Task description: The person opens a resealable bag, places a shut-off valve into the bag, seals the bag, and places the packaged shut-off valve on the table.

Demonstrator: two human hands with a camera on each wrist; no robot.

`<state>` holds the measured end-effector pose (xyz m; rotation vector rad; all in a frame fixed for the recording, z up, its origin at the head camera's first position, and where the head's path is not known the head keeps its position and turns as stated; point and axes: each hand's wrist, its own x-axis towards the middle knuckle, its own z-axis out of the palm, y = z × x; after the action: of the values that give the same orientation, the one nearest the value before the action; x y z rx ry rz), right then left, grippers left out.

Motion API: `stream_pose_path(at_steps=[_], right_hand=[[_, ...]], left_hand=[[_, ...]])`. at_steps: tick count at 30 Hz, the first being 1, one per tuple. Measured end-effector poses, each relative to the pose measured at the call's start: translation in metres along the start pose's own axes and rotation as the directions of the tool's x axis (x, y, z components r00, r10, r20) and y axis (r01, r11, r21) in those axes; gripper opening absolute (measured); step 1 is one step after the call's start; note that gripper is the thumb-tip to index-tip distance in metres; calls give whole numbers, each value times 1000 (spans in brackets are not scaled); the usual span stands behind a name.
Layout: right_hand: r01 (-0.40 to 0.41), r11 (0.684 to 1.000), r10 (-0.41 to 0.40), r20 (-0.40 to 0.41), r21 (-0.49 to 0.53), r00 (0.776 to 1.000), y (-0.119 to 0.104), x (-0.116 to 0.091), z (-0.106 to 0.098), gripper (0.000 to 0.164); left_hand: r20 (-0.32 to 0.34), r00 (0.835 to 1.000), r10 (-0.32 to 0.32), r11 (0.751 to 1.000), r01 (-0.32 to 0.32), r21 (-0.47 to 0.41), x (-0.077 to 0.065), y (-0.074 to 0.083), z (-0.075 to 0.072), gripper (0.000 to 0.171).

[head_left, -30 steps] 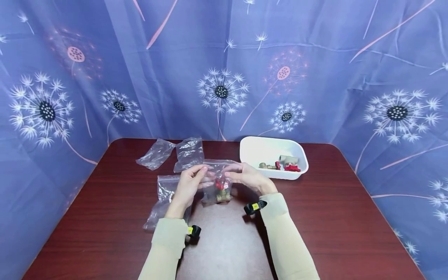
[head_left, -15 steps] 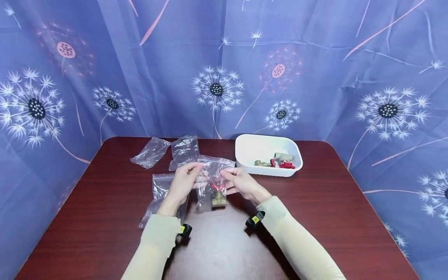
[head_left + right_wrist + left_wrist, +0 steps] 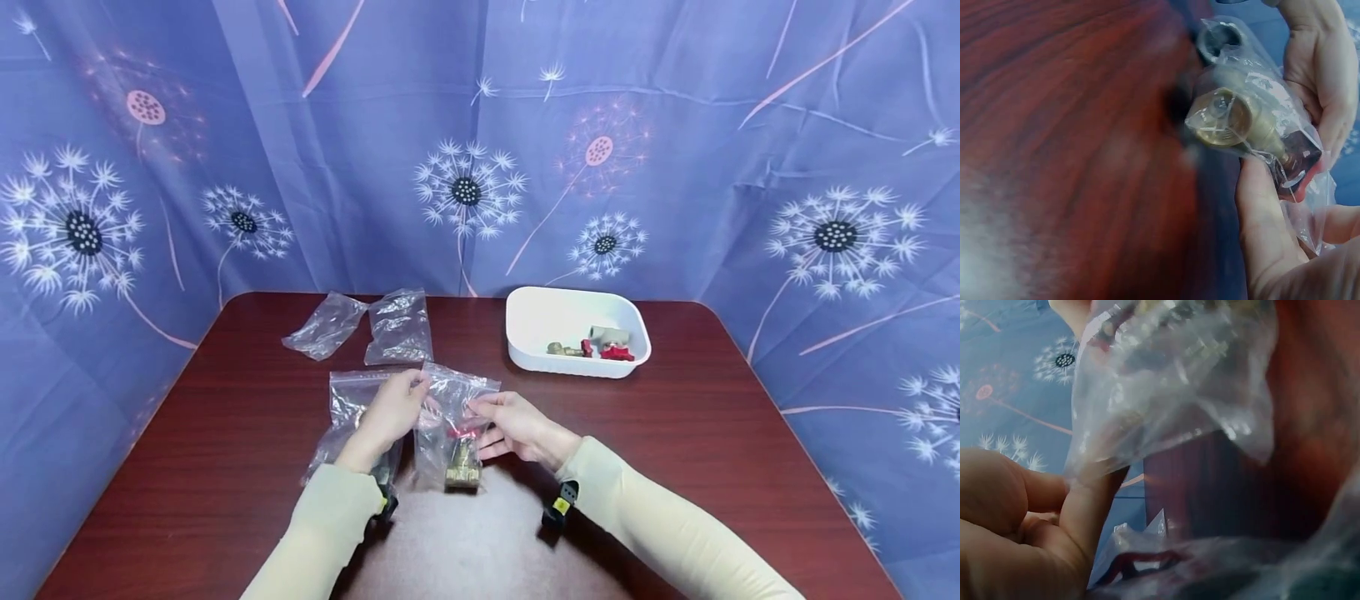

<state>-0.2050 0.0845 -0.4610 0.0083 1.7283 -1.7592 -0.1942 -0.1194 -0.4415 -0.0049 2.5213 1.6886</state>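
A clear zip bag (image 3: 442, 404) hangs between both hands over the middle of the table. Inside, low in the bag, is a brass valve (image 3: 462, 468) with a red handle; its round threaded opening faces the camera in the right wrist view. My left hand (image 3: 392, 415) pinches the bag's upper left edge between thumb and finger. On the other side, my right hand (image 3: 519, 427) pinches the bag's right part with thumb and forefinger, its other fingers behind the plastic near the valve. In the left wrist view, the crinkled plastic (image 3: 1172, 394) spreads out from the pinching fingertips.
Another clear bag (image 3: 347, 392) lies left, partly hidden behind my left hand. Two more crumpled clear bags, one at the far left (image 3: 327, 327) and one beside it (image 3: 400, 327), lie at the back. A white tub (image 3: 547, 363) at back right holds several red-handled fittings.
Both hands have brought the bagged valve nearer to the table's front edge. The right hand's grip has shown more of the valve below it. The other bags and the tub stay put.
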Motion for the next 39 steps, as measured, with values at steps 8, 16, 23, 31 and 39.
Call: stream_pose_path(at_steps=[8,16,23,31,39], right_hand=[[-9,1000,9,-23,4,1000,12,-1,0,26],[25,998,-27,-43,-53,999,11,1,-6,30],[24,997,-27,-33,-67,999,6,2,-13,25],[108,979,-123,-77,-174,989,-3,-4,-27,35],[195,841,-323,-181,-505,929,-9,-10,-39,29]], left_hand=[[-53,999,12,988,-4,157,-4,-5,19,35],[-118,993,13,950,25,310,0,-7,38,52],[-140,989,40,937,11,349,-4,-9,39,59],[-135,983,128,897,-56,438,-9,-4,39,58],[-161,971,175,879,-80,470,-17,2,43,55]])
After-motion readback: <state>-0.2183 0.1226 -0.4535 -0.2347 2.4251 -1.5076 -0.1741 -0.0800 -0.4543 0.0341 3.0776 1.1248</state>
